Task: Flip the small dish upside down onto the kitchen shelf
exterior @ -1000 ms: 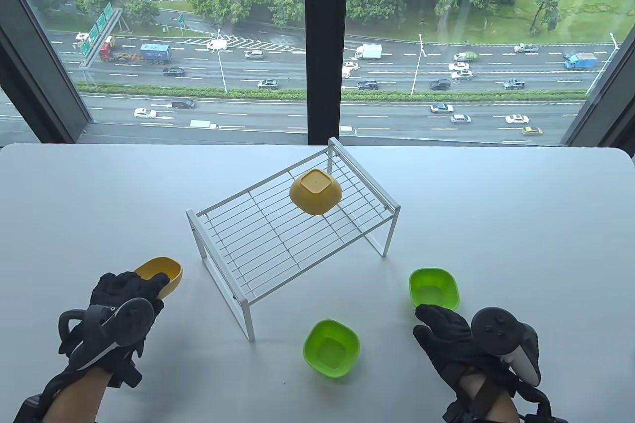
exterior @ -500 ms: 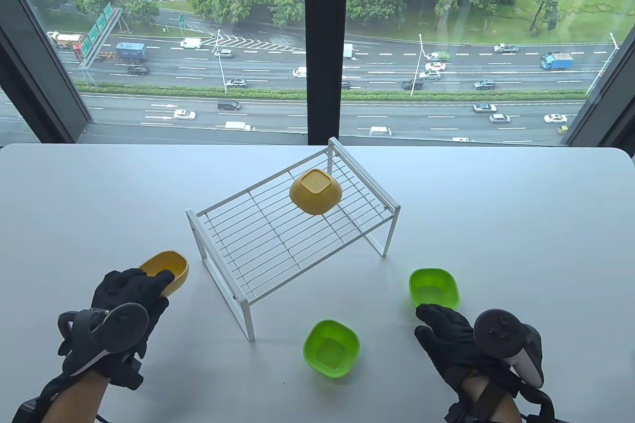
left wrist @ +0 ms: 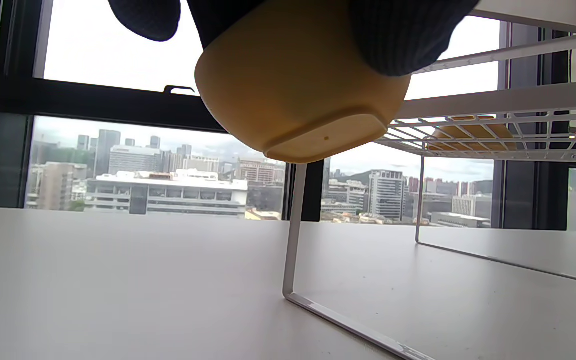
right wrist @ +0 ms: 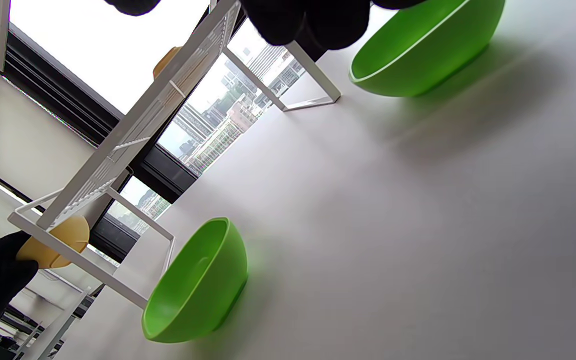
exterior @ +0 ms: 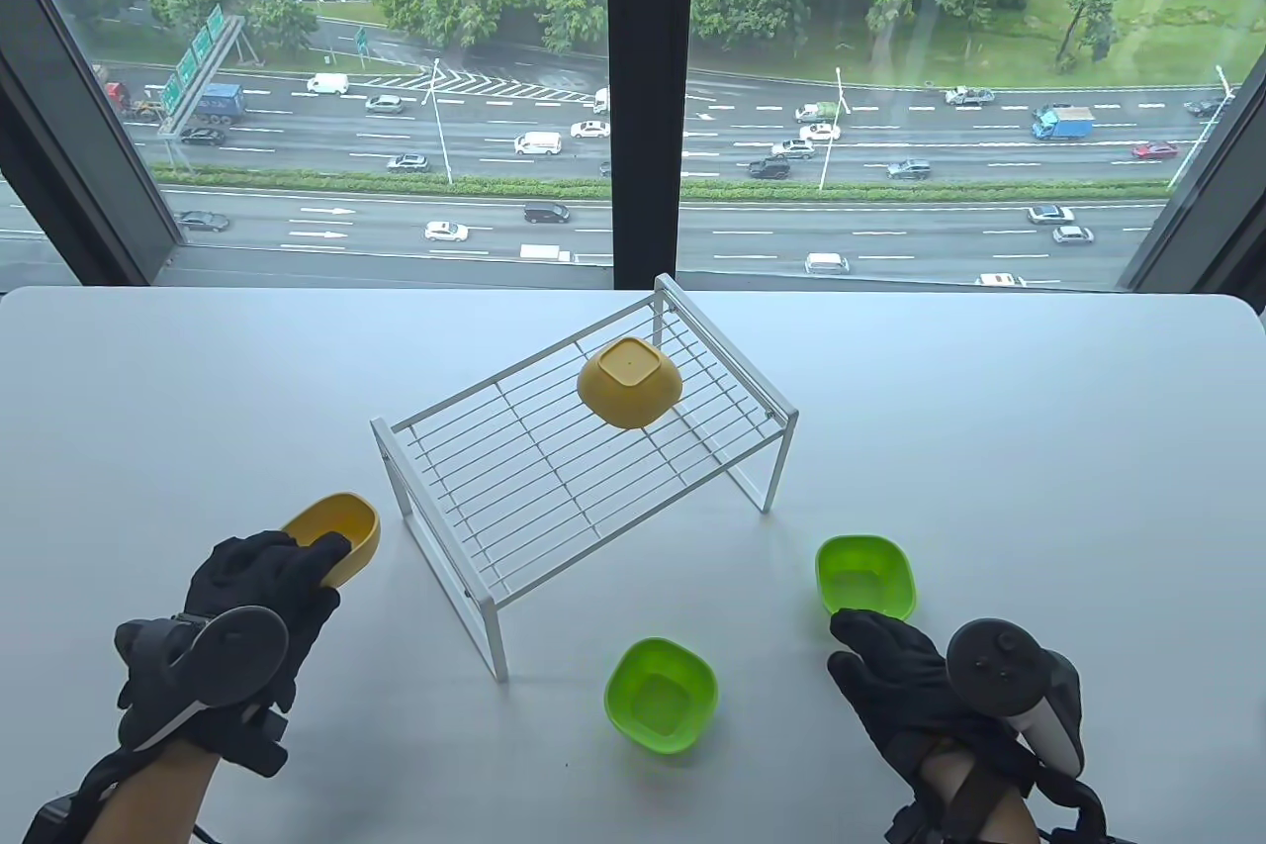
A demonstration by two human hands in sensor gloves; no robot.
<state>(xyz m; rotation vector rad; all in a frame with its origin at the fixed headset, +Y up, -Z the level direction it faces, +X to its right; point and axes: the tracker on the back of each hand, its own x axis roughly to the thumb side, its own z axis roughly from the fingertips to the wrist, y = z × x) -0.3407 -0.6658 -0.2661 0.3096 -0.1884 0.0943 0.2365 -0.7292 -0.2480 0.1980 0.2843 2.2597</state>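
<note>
A white table (exterior: 989, 409) runs under a wide window over a busy road, and the wire kitchen shelf (exterior: 554, 473) stands at the centre of the frame with one yellow dish (exterior: 630, 382) already turned over on its far end. Your left hand (exterior: 252, 602), at the lower left, grips the small yellow dish (exterior: 341, 532) by its near rim, mouth up and lifted off the table; the left wrist view shows its flat base in the air with your fingers (left wrist: 398, 35) wrapped over the wall. The shelf's free grid lies up and to the right of that dish, just past the near left leg, so the turn-over likely has to happen on the way across. Your right hand (exterior: 895, 676) rests relaxed at the lower right, grasping nothing, its fingertips seemingly just short of the far green dish (exterior: 866, 575); a second green dish (exterior: 661, 698) sits at lower centre.
</note>
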